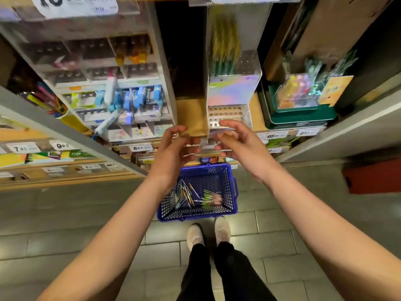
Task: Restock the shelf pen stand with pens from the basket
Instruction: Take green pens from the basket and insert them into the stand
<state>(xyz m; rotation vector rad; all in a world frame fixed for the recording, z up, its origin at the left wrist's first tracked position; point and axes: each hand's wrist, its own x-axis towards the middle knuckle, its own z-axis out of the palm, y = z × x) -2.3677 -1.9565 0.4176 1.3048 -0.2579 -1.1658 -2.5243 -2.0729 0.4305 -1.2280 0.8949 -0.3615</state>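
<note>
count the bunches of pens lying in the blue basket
2: a blue-and-yellow bunch toward the left side of the basket, and a green-tipped bunch lying right of it. The left arm covers the basket's far-left corner, so more may be hidden.

arms: 2 bare forearms [112,231], left hand [173,148] and right hand [238,144] bare too | legs: black trousers [217,268], loose cut, folds in the cloth | feet: left shoe [194,234] and right shoe [222,230], off-white, low, rounded toes
</note>
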